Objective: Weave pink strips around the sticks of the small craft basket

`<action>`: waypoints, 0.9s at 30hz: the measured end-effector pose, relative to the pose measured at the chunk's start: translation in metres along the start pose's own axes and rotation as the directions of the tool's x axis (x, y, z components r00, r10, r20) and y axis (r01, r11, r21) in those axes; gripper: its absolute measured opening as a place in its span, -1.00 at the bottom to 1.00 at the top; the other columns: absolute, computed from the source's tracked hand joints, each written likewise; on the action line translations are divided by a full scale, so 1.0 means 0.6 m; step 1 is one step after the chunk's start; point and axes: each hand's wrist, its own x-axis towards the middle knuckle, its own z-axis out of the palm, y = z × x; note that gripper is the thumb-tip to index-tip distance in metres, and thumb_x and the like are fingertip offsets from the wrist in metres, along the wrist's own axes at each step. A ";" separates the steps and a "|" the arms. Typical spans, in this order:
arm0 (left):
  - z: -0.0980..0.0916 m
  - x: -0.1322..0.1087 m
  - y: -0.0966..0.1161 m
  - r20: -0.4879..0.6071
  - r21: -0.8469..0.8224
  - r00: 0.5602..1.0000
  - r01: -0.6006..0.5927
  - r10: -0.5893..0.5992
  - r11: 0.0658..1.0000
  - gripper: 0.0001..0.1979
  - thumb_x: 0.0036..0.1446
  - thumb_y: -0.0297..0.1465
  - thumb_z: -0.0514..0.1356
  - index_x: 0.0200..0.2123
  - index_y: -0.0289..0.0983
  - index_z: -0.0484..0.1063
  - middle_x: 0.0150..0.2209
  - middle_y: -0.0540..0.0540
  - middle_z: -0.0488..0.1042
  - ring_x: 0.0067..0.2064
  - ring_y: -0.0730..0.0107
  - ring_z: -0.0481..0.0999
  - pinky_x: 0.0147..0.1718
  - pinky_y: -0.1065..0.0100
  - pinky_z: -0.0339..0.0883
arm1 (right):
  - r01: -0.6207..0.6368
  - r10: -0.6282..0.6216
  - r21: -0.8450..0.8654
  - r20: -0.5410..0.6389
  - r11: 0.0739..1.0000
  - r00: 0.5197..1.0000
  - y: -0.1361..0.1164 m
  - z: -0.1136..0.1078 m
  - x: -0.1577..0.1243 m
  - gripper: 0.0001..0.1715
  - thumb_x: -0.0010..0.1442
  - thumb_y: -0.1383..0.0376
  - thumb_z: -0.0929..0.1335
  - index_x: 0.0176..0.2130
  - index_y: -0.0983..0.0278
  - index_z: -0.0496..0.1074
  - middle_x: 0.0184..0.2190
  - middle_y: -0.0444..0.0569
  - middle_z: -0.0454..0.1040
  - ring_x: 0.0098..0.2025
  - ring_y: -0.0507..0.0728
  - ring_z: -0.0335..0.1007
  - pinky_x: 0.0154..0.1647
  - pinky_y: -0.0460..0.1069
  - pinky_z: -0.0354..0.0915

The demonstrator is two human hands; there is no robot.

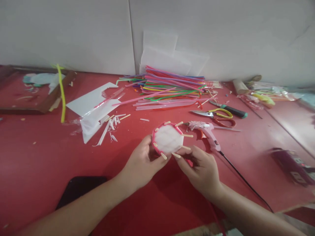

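Note:
Above the red table I hold a small craft basket [168, 139] with a white, many-sided face. Pale wooden sticks [188, 135] poke out around its rim, and a pink strip [154, 135] runs between them along the left and upper edge. My left hand [144, 160] is closed around the left side, thumb at the near edge. At the near right rim, the thumb and fingers of my right hand [200, 167] pinch beside a stick tip. A bit of pink shows under those fingers; whether they also grip the strip is hidden.
A pink glue gun [208, 131] with a black cord lies right of the basket, near scissors [216, 116] and a cutter knife [235, 111]. Behind are coloured pipe cleaners or straws [169, 85]. Cut white sheet [95, 105] and scraps lie left; a dark phone-like slab [78, 188] lies near my left forearm.

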 end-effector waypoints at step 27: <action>0.002 -0.004 0.000 0.068 -0.103 0.997 0.039 -0.032 0.994 -0.62 0.05 -0.40 0.35 -0.05 -0.25 0.40 -0.09 -0.16 0.62 -0.04 0.19 0.60 -0.08 0.26 0.46 | 0.346 -0.382 -0.281 -0.085 0.895 0.920 -0.004 -0.006 0.010 -0.77 0.06 0.51 0.36 -0.41 0.18 0.32 -0.57 -0.18 0.54 -0.51 0.04 0.54 -0.49 -0.12 0.43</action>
